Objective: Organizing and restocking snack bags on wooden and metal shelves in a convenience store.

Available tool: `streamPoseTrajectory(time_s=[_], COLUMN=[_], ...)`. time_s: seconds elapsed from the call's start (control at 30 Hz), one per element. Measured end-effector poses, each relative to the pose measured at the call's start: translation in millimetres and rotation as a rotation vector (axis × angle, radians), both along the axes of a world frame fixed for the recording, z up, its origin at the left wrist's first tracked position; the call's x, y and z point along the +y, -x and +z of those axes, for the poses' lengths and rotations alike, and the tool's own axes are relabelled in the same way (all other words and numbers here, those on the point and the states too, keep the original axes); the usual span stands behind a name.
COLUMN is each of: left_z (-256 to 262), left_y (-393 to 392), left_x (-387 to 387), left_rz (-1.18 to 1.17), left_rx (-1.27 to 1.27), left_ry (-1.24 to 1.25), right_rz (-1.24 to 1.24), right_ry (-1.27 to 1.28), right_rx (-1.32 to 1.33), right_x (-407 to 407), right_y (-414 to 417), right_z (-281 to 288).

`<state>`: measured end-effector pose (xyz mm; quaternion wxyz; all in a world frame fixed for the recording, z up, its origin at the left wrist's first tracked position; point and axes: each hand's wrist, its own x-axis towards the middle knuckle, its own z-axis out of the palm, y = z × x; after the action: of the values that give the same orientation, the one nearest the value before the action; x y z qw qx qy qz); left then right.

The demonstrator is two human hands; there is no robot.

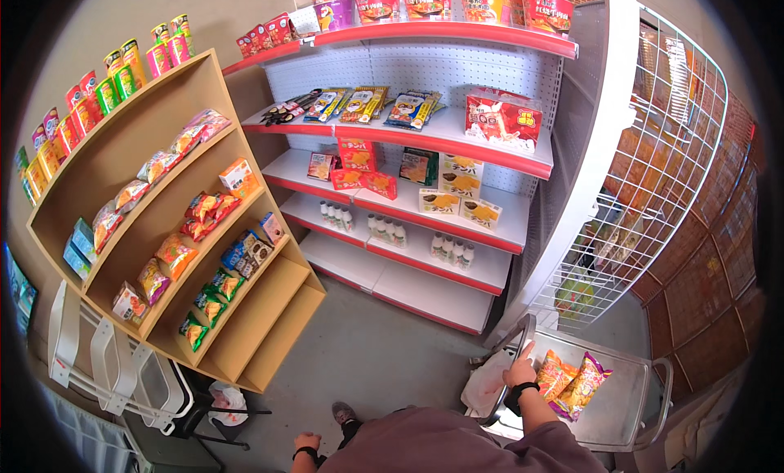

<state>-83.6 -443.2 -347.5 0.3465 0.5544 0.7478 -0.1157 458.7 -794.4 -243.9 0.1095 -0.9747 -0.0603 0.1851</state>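
My right hand (520,372), with a black wristband, lies at the left handle of a metal cart (612,412), its index finger stretched out; whether the other fingers grip the handle is unclear. Just right of it on the cart's top lie an orange snack bag (554,376) and a yellow and purple snack bag (582,387), leaning together. Down at the bottom edge, my left hand (308,441), also banded in black, hangs low with curled fingers and nothing visible in it.
Ahead stands a white shelf unit (429,298) with red edges, bearing boxes, packets, bottles and noodle tubs. A wooden shelf (288,277) with snack bags and canisters stands left. A white wire grid (692,197) rises at right. White plastic bags (228,404) sit low beside a black stand.
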Motion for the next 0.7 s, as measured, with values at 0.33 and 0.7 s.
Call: streamPoseTrajectory(time_s=[0.33,0.7], left_z=[-0.4,-4.6], left_y=[-8.9,19.0], left_x=[2.9,-37.3], left_rz=[-0.306,-0.238], left_rx=[0.185,0.103], left_ry=[0.026,0.197], right_rz=[-0.002,0.003], right_ry=[-0.061,-0.083], right_rx=[-0.015,-0.024], right_x=[-0.6,-0.7], right_y=[4.5,4.4], right_z=[5.0,12.0])
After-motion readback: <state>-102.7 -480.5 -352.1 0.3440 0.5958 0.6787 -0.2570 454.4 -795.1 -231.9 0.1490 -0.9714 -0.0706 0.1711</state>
